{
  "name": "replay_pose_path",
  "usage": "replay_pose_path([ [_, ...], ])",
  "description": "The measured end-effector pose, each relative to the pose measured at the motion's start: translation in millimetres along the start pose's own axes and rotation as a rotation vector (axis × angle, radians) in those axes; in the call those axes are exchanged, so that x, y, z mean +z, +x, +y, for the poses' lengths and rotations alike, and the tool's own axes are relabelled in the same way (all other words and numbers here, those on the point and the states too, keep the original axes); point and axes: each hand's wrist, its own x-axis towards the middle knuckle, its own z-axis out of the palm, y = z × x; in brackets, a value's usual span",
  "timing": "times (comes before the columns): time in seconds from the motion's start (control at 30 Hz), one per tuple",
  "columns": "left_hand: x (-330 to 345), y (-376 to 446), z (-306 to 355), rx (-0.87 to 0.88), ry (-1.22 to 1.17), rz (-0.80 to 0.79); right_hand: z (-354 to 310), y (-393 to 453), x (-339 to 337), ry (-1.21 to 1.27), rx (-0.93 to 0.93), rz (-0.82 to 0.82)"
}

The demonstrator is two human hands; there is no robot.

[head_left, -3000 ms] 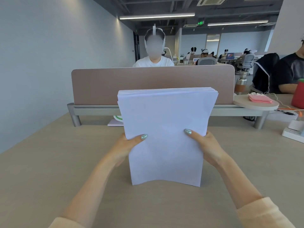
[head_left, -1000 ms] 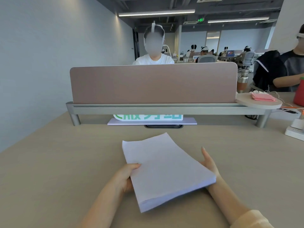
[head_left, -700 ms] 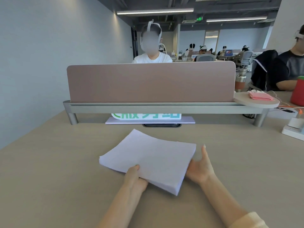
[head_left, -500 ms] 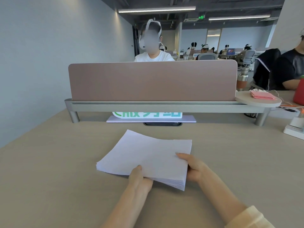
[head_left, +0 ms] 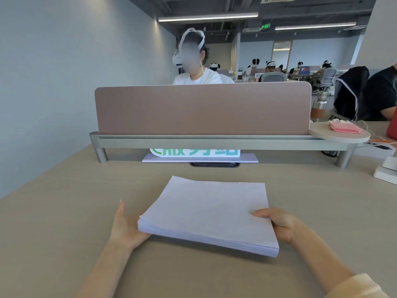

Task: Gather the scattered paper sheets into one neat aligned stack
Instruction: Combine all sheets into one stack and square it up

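Gripped at its right edge by the right hand [head_left: 281, 226], open left hand [head_left: 126, 224] flat against its left edge, the thick paper stack [head_left: 210, 214] looks heavy, floppy and slippery between sheets, best held by opposite edges.

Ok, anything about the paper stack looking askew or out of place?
The paper stack lies turned at an angle on the desk, with its near edge slightly fanned. The left hand and right hand flank it. Nothing else stands out.

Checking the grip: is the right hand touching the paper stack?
Touching. The head view shows the right hand at the paper stack's right edge, its thumb lying on the top sheet.
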Motion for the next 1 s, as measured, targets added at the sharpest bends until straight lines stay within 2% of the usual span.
replay_pose_path([
  [0.07,1.2,1.1,4.3,-0.051,0.186,-0.027,-0.4,-1.1,-2.8,-0.039,0.005,0.001],
  [0.2,7.6,9.2,6.5,-0.113,0.609,0.046,-1.6,-1.6,-2.8,-0.081,-0.004,0.002],
  [0.33,7.9,14.0,11.0,-0.202,0.833,0.118,-5.1,-5.8,1.1,-0.102,-0.014,-0.002],
  [0.43,15.1,14.7,13.1,-0.145,0.823,0.081,-9.3,-10.6,8.0,-0.105,-0.066,0.005],
  [0.6,38.9,0.8,20.0,0.243,0.859,-0.119,-26.6,-21.3,26.8,-0.043,-0.362,0.048],
  [0.7,49.9,-10.2,22.4,0.419,0.862,-0.203,-39.1,-33.9,36.3,-0.054,-0.562,0.058],
  [0.8,50.5,-12.7,23.9,0.448,0.806,-0.230,-42.9,-43.4,37.6,-0.074,-0.659,0.038],
  [1.0,47.5,-16.3,22.2,0.318,0.839,-0.200,-29.5,-41.1,28.2,-0.222,-0.569,0.050],
])
